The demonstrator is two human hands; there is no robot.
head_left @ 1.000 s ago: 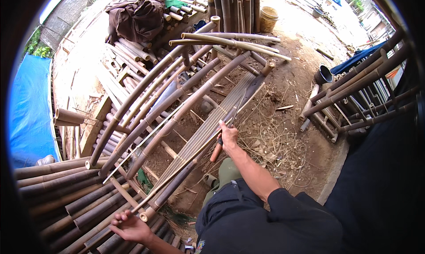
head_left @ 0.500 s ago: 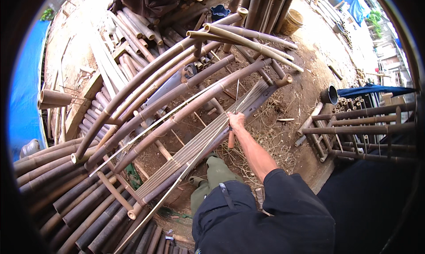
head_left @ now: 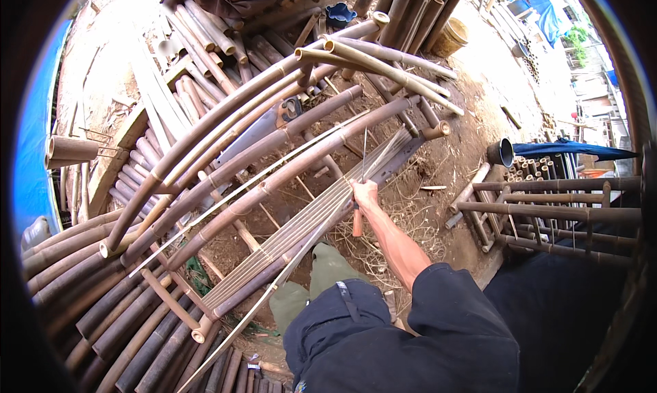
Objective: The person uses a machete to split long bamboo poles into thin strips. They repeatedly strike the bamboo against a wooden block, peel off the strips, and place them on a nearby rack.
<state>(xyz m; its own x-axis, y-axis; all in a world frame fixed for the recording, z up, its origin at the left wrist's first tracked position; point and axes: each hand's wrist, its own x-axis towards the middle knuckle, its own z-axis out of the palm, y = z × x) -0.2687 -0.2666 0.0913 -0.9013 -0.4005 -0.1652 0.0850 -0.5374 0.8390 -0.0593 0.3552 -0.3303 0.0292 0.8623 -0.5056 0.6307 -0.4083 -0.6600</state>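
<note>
My right hand [head_left: 365, 191] is closed at the front edge of a bamboo bench frame [head_left: 274, 181]. From it a long thin tool with a brown wooden handle [head_left: 357, 223] sticks out, handle toward me and a narrow rod or blade pointing away. Its exact kind is hard to make out. Beneath the hand, several pale split bamboo strips [head_left: 274, 256] run side by side along the frame's seat. One longer strip [head_left: 239, 324] slants over the front pole and past the frame's near left end; my fingers are close to it, perhaps touching. My left hand is out of view.
A handsaw [head_left: 253, 134] lies behind the frame's rails. Dark bamboo poles [head_left: 123, 338] are stacked at the lower left, cut lengths [head_left: 198, 44] behind. Another bamboo frame [head_left: 547, 211] stands at right near a black bucket [head_left: 501, 153]. Bamboo shavings [head_left: 410, 235] litter the ground.
The view has shifted slightly, and my legs have moved left against the frame; the shoe is now hidden. My right hand stays closed at about the same spot on the strips.
</note>
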